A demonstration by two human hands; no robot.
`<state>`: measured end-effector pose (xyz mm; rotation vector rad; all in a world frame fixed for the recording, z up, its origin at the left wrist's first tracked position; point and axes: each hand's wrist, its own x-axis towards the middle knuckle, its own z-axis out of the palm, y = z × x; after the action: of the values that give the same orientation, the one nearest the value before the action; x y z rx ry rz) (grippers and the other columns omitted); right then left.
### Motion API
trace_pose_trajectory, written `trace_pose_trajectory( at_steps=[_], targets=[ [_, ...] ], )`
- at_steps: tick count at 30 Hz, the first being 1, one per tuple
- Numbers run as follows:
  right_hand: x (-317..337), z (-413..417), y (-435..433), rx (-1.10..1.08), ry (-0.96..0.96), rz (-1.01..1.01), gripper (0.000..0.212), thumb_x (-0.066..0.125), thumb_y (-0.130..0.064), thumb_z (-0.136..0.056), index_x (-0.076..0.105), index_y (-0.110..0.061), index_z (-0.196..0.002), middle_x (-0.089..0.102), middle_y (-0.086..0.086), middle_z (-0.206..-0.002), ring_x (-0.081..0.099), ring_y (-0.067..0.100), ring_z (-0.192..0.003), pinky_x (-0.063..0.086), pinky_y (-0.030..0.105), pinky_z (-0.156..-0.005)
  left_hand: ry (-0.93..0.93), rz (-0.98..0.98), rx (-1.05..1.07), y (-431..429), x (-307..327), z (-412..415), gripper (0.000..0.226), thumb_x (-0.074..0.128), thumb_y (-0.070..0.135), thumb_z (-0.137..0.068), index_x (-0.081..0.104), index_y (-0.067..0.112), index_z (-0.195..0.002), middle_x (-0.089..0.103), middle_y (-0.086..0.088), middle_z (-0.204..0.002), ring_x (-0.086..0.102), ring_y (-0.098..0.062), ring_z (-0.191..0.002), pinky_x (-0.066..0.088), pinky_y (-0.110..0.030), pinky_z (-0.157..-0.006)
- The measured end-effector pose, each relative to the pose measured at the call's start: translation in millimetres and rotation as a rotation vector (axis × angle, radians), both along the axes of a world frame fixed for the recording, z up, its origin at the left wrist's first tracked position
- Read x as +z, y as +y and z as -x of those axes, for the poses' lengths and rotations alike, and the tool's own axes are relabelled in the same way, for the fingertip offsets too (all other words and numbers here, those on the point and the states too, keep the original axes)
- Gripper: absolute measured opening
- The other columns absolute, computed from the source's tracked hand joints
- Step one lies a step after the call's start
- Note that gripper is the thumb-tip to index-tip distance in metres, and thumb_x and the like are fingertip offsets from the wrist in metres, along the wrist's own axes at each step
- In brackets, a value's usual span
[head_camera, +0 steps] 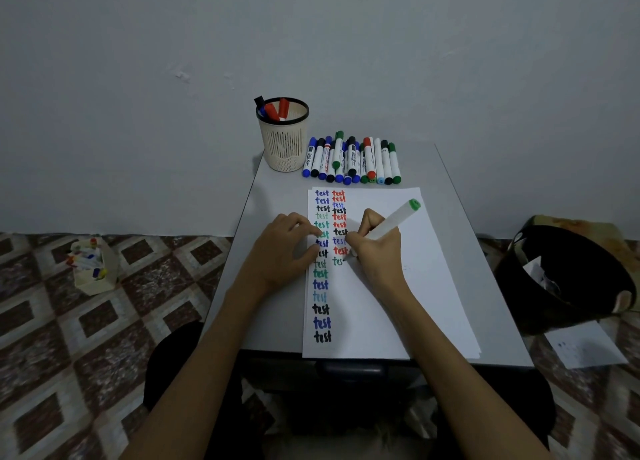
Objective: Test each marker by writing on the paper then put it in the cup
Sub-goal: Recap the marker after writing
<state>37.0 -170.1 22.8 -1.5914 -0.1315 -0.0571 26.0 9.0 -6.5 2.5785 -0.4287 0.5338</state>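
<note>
Head camera looks down on both my hands at work on the sheet of paper (398, 304), which lies on the small grey table (471, 252). My right hand (375, 248) is clamped on a white marker with a green end (391, 222): thumb and first fingers pinch the barrel low down, close to the tip, and the rest of the barrel slants up and away to the right over my knuckles. The tip touches the paper in the second column of written words, at the end of an unfinished green "tes" (337, 261).

My left hand (284, 252) sits at the paper's left edge, beside the first column. Its fingers are bent, with the fingertips (314, 233) down on the sheet over the written words. Whether anything is tucked under those bent fingers I cannot tell.

At the far end of the table stands the cream mesh cup (284, 144) with a black rim; red, blue and black markers (275, 110) stick up out of it. Just right of the cup, a row of capped markers (353, 162) lies side by side, beyond the top edge of the paper and well apart from both hands.
</note>
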Motion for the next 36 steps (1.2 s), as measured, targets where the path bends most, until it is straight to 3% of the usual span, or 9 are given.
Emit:
trace_pose_trajectory(
  at_steps=[2, 5, 9, 14, 17, 21, 27, 32, 36],
  targets=[
    [0.2, -0.3, 0.1, -0.009, -0.003, 0.002, 0.031, 0.059, 0.008, -0.087, 0.038, -0.007, -0.071, 0.061, -0.009, -0.059, 0.072, 0.02, -0.078, 0.061, 0.043, -0.069, 0.005, 0.007, 0.004, -0.1, -0.1, 0.2, 0.034, 0.052, 0.043, -0.085, 0.06, 0.017, -0.106, 0.057, 0.0, -0.107, 0.047, -0.01, -0.094, 0.043, -0.024, -0.076],
    [0.9, -1.3, -2.0, 0.005, -0.006, -0.017, 0.033, 0.058, 0.011, -0.087, 0.037, -0.009, -0.069, 0.061, -0.016, -0.055, 0.07, 0.008, -0.071, 0.06, 0.033, -0.062, 0.005, 0.012, 0.0, -0.3, 0.4, -0.1, 0.033, 0.052, 0.041, -0.085, 0.061, 0.017, -0.106, 0.057, 0.001, -0.107, 0.047, -0.01, -0.094, 0.042, -0.024, -0.077],
    [-1.0, -1.4, -0.4, 0.003, 0.007, 0.014, 0.03, 0.061, 0.005, -0.088, 0.038, -0.008, -0.073, 0.063, -0.013, -0.061, 0.072, 0.028, -0.08, 0.061, 0.044, -0.069, 0.002, 0.029, -0.008, -0.6, 0.7, 0.6, 0.031, 0.052, 0.037, -0.085, 0.06, 0.016, -0.106, 0.057, 0.0, -0.108, 0.047, -0.01, -0.095, 0.044, -0.025, -0.077],
    [1.7, -1.1, -3.0, 0.08, 0.052, -0.1, 0.034, 0.056, 0.015, -0.085, 0.037, -0.008, -0.069, 0.062, -0.009, -0.057, 0.072, 0.021, -0.077, 0.059, 0.028, -0.059, -0.004, 0.085, -0.029, -1.2, 4.1, 3.1, 0.037, 0.034, 0.025, -0.092, 0.057, 0.01, -0.116, 0.06, -0.008, -0.109, 0.052, -0.019, -0.095, 0.049, -0.034, -0.079],
    [5.6, -1.2, -5.3, 0.023, 0.021, -0.16, 0.032, 0.057, 0.016, -0.084, 0.041, -0.007, -0.068, 0.053, -0.005, -0.051, 0.062, 0.007, -0.056, 0.054, 0.024, -0.052, 0.014, 0.197, -0.031, -2.2, 6.5, 4.1, 0.037, 0.033, 0.022, -0.096, 0.047, 0.013, -0.13, 0.057, -0.006, -0.118, 0.054, -0.017, -0.102, 0.046, -0.024, -0.084],
    [12.2, -0.6, -11.2, 0.002, 0.032, -0.435, 0.028, 0.066, 0.005, -0.085, 0.044, -0.007, -0.072, 0.048, 0.012, -0.061, 0.05, 0.007, -0.045, 0.044, 0.017, -0.046, 0.0, 0.416, 0.011, 1.2, 11.7, 3.6, 0.04, 0.06, 0.011, -0.087, 0.051, 0.018, -0.126, 0.057, 0.004, -0.117, 0.057, -0.003, -0.099, 0.047, -0.013, -0.084],
    [10.2, -5.5, -14.3, 0.21, 0.195, -0.713, 0.014, 0.051, 0.007, -0.09, 0.063, 0.0, -0.093, 0.07, 0.023, -0.092, 0.07, 0.031, -0.08, 0.06, 0.031, -0.066, 0.048, 0.885, 0.098, 8.5, 17.9, 9.0, 0.019, 0.071, 0.009, -0.078, 0.069, 0.011, -0.096, 0.071, -0.001, -0.096, 0.068, -0.014, -0.09, 0.053, -0.024, -0.083],
    [13.6, -4.4, -12.6, 0.22, 0.189, -0.592, 0.019, 0.046, 0.014, -0.088, 0.056, -0.001, -0.084, 0.067, 0.016, -0.072, 0.066, 0.022, -0.056, 0.056, 0.026, -0.051, 0.087, 1.013, 0.034, 8.3, 20.6, 9.8, 0.018, 0.066, 0.005, -0.08, 0.068, 0.005, -0.098, 0.073, 0.005, -0.091, 0.069, -0.018, -0.086, 0.055, -0.024, -0.078],
    [12.5, -4.9, -13.8, 0.21, 0.173, -0.559, 0.02, 0.048, 0.015, -0.086, 0.053, -0.003, -0.08, 0.066, 0.016, -0.07, 0.065, 0.022, -0.053, 0.054, 0.024, -0.049, 0.111, 1.03, -0.02, 7.0, 20.7, 10.0, 0.019, 0.063, 0.0, -0.082, 0.066, 0.003, -0.1, 0.073, 0.005, -0.089, 0.069, -0.018, -0.084, 0.054, -0.021, -0.073]
  ],
)
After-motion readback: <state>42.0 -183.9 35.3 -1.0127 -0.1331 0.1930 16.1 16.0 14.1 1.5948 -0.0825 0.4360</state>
